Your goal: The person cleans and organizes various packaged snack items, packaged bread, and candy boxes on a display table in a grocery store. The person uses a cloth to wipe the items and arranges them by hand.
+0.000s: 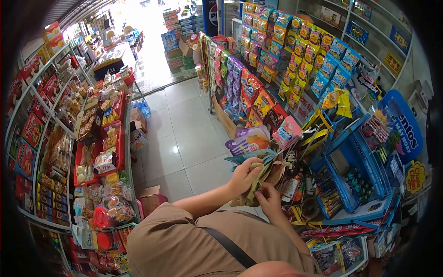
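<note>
In front of my chest, my left hand is closed around a wad of folded banknotes, greenish-yellow with some blue-green ones spreading out to the left. My right hand pinches the lower right side of the same wad, thumb and fingers pressed together. Just beyond the notes are a purple pouch with an orange picture and a pink candy bag. How many notes there are cannot be made out.
Hanging candy packets line the rack ahead and to the right. A blue Mentos display stand is close on my right. Shelves of snacks and red trays run along the left. A tiled floor leads to the bright doorway.
</note>
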Demonstrator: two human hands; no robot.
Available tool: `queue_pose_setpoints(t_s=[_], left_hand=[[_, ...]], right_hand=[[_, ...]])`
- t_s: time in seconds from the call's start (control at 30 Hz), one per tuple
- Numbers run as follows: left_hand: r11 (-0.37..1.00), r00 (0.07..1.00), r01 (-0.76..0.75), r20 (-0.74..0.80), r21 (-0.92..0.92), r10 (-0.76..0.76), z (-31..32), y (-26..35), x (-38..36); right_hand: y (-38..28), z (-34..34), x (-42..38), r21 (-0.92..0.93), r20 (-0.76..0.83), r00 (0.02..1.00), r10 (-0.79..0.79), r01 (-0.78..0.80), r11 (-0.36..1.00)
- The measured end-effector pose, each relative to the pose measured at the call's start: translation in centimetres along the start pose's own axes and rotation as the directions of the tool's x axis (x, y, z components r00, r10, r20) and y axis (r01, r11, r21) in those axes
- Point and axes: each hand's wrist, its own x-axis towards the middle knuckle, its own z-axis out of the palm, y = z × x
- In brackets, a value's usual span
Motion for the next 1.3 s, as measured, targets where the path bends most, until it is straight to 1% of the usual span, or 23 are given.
queue_pose_setpoints(t_s=[0.07, 0.1, 0.17, 0.2, 0.27, 0.3, 0.37, 0.4, 0.47, 0.5, 0.57, 0.6, 0.67, 0.7, 0.73, 0.77, 0.83, 0.87, 0.97, 1.07, 1.17, 1.3], left_hand=[[0.998, 1.000, 0.010, 0.013, -0.070, -0.009, 0.1, -0.5, -0.2], [0.994, 1.000, 0.014, 0.020, -0.104, -0.012, 0.2, -0.7, -0.3], [0.992, 0.999, 0.001, -0.041, -0.125, -0.006, 0.4, -0.8, -0.2], [0.991, 0.997, -0.005, -0.071, -0.136, -0.005, 0.4, -0.9, -0.2], [0.961, 0.992, 0.029, -0.114, -0.274, -0.062, 0.3, -1.5, 0.1], [0.939, 0.987, 0.043, -0.132, -0.342, -0.093, 0.3, -1.7, 0.3], [0.906, 0.985, 0.050, -0.131, -0.420, -0.115, 0.2, -1.0, 0.2], [0.887, 0.983, 0.052, -0.131, -0.458, -0.125, 0.1, -0.6, 0.2], [0.876, 0.989, 0.033, -0.113, -0.481, -0.100, 0.2, -0.1, -0.1], [0.870, 0.991, 0.025, -0.104, -0.492, -0.088, 0.3, 0.0, -0.3], [0.944, 0.992, -0.067, -0.126, -0.324, 0.027, 0.9, -0.2, -0.9], [0.965, 0.988, -0.115, -0.129, -0.235, 0.087, 1.1, -0.2, -1.0], [0.967, 0.968, -0.252, 0.004, -0.035, 0.252, 0.8, 0.3, -1.3], [0.943, 0.943, -0.327, 0.082, 0.057, 0.322, 0.6, 0.6, -1.5], [0.964, 0.959, -0.267, 0.106, 0.013, 0.264, 0.6, 0.8, -1.7], [0.949, 0.943, -0.316, 0.118, 0.027, 0.310, 0.6, 0.7, -1.6], [0.911, 0.906, -0.409, 0.145, 0.053, 0.398, 0.6, 0.4, -1.5], [0.911, 0.905, -0.409, 0.152, 0.052, 0.398, 0.6, 0.4, -1.5], [0.907, 0.898, -0.417, 0.173, 0.051, 0.403, 0.4, 0.4, -1.5], [0.898, 0.890, -0.436, 0.178, 0.059, 0.420, 0.5, 0.5, -1.4], [0.899, 0.893, -0.431, 0.177, 0.073, 0.414, 0.5, 0.2, -1.3], [0.916, 0.907, -0.394, 0.194, 0.073, 0.374, 0.4, 0.1, -1.5]], right_hand=[[-0.4, -0.4, 0.0, -0.065, 0.070, 0.997, 0.028, -0.023, 0.998], [-0.2, -0.5, 0.0, -0.026, 0.102, 0.993, 0.054, -0.052, 0.998], [0.4, -0.5, -0.1, 0.051, 0.168, 0.981, 0.102, -0.112, 0.992], [0.4, -0.5, -0.1, 0.039, 0.158, 0.983, 0.097, -0.105, 0.994], [0.4, -0.3, -0.2, 0.014, 0.137, 0.987, 0.087, -0.090, 0.996], [1.0, -0.4, -0.1, 0.056, 0.199, 0.971, 0.136, -0.150, 0.987], [3.4, -0.5, 0.0, 0.125, 0.326, 0.919, 0.220, -0.273, 0.954], [3.4, -0.4, 0.0, 0.203, 0.348, 0.896, 0.274, -0.357, 0.912], [2.9, -0.1, 0.0, 0.343, 0.407, 0.836, 0.367, -0.513, 0.787], [2.7, -0.1, 0.0, 0.437, 0.431, 0.800, 0.417, -0.590, 0.679], [1.2, 0.0, 0.1, 0.588, 0.497, 0.714, 0.494, -0.695, 0.413], [1.4, 0.1, 0.0, 0.584, 0.485, 0.738, 0.470, -0.673, 0.453], [2.0, 0.2, -0.1, 0.573, 0.463, 0.782, 0.416, -0.623, 0.532], [1.5, 0.1, -0.1, 0.554, 0.451, 0.780, 0.434, -0.626, 0.549], [0.6, -0.1, -0.1, 0.534, 0.438, 0.778, 0.451, -0.628, 0.566], [0.1, -0.2, -0.1, 0.513, 0.423, 0.776, 0.468, -0.631, 0.582], [2.4, -0.5, 0.0, 0.458, 0.453, 0.747, 0.486, -0.663, 0.592], [3.3, -0.6, 0.0, 0.430, 0.468, 0.732, 0.496, -0.679, 0.595], [1.9, -0.7, 0.1, 0.408, 0.490, 0.699, 0.521, -0.712, 0.571], [1.8, -0.9, 0.0, 0.452, 0.494, 0.716, 0.493, -0.696, 0.558], [1.6, 0.0, -0.2, 0.539, 0.418, 0.776, 0.473, -0.631, 0.558], [0.6, -0.2, -0.2, 0.516, 0.433, 0.761, 0.483, -0.648, 0.560]])
